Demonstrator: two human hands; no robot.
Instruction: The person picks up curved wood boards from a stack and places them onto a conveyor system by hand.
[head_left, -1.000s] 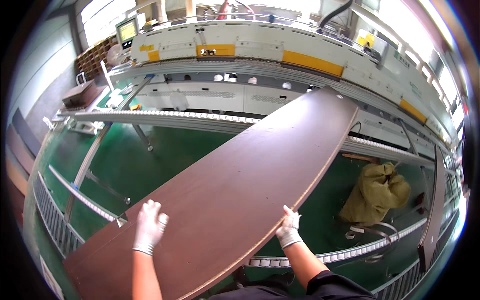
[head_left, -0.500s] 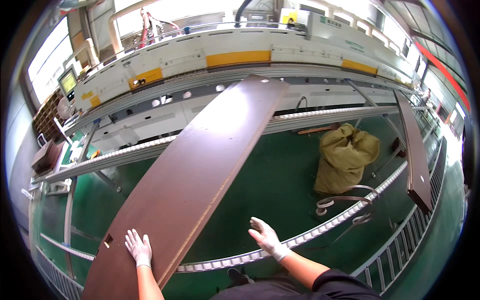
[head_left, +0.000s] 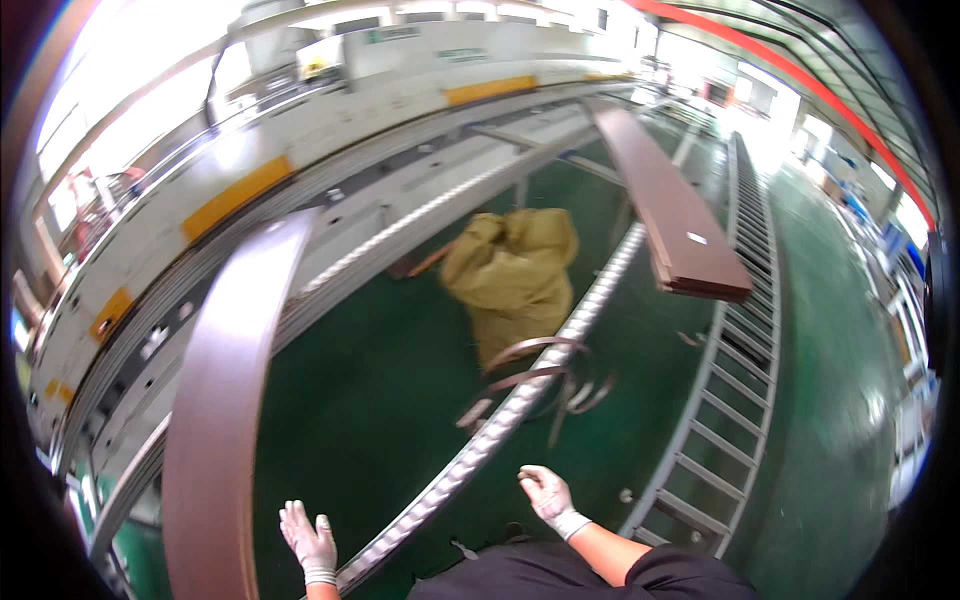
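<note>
My left hand [head_left: 308,538], in a white glove, is raised just right of a long brown panel [head_left: 215,430]. Its fingers are spread and nothing is in them. The panel slants away at the left, its far end on the rails beside a long machine. My right hand [head_left: 548,495], gloved too, hangs in front of my body with its fingers loosely stretched out and holds nothing. Between the two hands runs a narrow roller rail [head_left: 470,450]. Farther off to the right lies a stack of long brown panels [head_left: 670,200].
A bulky olive sack [head_left: 515,270] stands on the green floor [head_left: 340,400] beyond the roller rail. Curled brown strips [head_left: 530,375] lie by it. To the right runs a ladder-like roller conveyor [head_left: 735,400]. The white machine [head_left: 400,85] with yellow panels stretches along the far left.
My view has swung to the right, toward the stack of panels. The left hand has come off the brown panel it was resting on. My right hand stays empty.
</note>
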